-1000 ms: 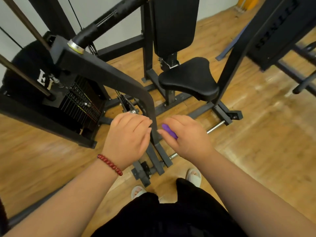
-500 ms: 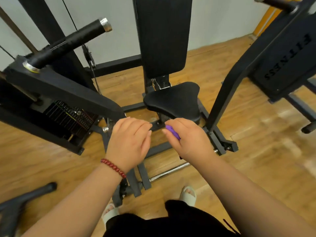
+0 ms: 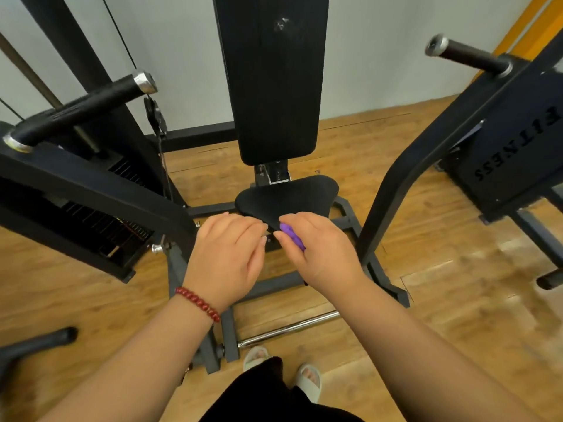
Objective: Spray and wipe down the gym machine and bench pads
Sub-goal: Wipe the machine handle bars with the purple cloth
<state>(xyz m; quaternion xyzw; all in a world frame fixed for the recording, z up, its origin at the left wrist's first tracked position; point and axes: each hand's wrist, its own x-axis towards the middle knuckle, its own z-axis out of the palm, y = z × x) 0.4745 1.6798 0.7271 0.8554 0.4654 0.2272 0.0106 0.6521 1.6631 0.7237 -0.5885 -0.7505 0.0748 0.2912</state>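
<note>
The black seat pad (image 3: 292, 196) of the gym machine lies straight ahead, with the tall black back pad (image 3: 274, 86) upright behind it. Both my hands hover just in front of the seat's near edge. My right hand (image 3: 323, 257) grips a small purple object (image 3: 291, 234); only its ridged top shows between thumb and fingers. My left hand (image 3: 228, 257), with a red bead bracelet on the wrist, is close beside it. Its fingers are loosely curled, and nothing shows in them.
Black press arms flank the seat, with a grip handle at the left (image 3: 85, 105) and another at the right (image 3: 466, 56). The weight stack (image 3: 103, 220) is at the left. A chrome foot bar (image 3: 289, 328) lies near my feet. Another machine (image 3: 518, 147) marked FITNESS stands at the right on the wooden floor.
My view has swung from the left press arm to face the seat and back pad squarely. Both hands keep their pose and now hover over the seat's front edge.
</note>
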